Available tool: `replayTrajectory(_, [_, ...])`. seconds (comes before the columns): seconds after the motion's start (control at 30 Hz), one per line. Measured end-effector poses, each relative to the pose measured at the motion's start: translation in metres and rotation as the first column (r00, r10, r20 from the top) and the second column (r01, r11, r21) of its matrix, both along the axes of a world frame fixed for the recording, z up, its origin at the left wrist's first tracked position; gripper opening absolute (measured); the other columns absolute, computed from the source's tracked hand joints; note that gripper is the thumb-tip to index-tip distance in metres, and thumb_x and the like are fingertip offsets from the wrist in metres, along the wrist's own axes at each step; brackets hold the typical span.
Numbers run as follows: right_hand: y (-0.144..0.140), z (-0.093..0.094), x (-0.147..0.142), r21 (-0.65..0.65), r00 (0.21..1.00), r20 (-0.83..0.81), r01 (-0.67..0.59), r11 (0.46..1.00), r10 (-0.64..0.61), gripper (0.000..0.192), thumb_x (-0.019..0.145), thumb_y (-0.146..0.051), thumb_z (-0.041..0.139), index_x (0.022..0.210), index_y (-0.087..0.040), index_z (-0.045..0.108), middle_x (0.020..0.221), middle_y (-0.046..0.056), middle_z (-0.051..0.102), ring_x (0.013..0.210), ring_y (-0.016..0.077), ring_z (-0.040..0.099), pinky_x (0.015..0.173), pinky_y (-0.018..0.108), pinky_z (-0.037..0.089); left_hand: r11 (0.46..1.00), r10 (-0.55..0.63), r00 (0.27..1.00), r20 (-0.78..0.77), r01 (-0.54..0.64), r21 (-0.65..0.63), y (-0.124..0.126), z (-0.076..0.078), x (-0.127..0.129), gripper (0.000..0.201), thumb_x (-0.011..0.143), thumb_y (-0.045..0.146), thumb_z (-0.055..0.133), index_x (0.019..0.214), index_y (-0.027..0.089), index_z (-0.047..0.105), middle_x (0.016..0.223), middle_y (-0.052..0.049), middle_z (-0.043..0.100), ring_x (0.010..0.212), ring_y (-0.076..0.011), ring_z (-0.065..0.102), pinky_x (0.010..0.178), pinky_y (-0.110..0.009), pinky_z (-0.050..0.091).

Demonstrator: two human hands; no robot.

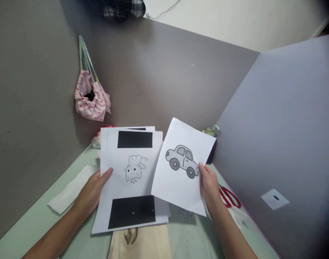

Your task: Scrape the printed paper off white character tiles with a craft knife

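Observation:
My left hand (95, 189) grips the left edge of a few stacked paper sheets (113, 187), thumb on top. The front sheet shows an upside-down line drawing of a cat between two black rectangles. In my right hand (209, 182) is a single sheet of paper (177, 194) with a grey car drawing, pinched at its right edge and tilted. Its left corner overlaps the right side of the stack. Both hands hold the paper above a pale green table, and their other fingers are hidden behind the sheets.
A wooden board (142, 244) lies on the pale green table (192, 241) below the papers. Red-handled scissors (230, 196) rest at the right, a folded white paper (69, 190) at the left. Grey partitions (167, 79) surround the table; a pink spotted bag (90, 108) hangs at the left.

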State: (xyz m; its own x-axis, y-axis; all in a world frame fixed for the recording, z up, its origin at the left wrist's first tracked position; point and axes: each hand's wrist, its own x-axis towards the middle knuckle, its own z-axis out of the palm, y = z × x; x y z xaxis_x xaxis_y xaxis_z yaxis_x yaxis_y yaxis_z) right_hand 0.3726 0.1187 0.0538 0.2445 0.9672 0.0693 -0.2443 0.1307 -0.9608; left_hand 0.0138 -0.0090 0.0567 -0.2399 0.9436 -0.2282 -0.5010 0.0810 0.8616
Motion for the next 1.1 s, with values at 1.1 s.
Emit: replayTrajectory(1.1, [-0.029, 0.014, -0.039, -0.076, 0.937, -0.005, -0.349, 0.934, 0.350, 0.037, 0.069, -0.048, 0.084, 0.090, -0.020, 0.072, 0.084, 0.005, 0.077, 0.071, 0.0226, 0.069, 0.062, 0.030, 0.053, 1.000, 0.013, 0.999, -0.031, -0.013, -0.005, 0.000, -0.006, 0.001, 0.052, 0.074, 0.028, 0.084, 0.121, 0.015, 0.066, 0.110, -0.014, 0.077, 0.097, -0.0334, 0.075, 0.085, -0.044, 0.062])
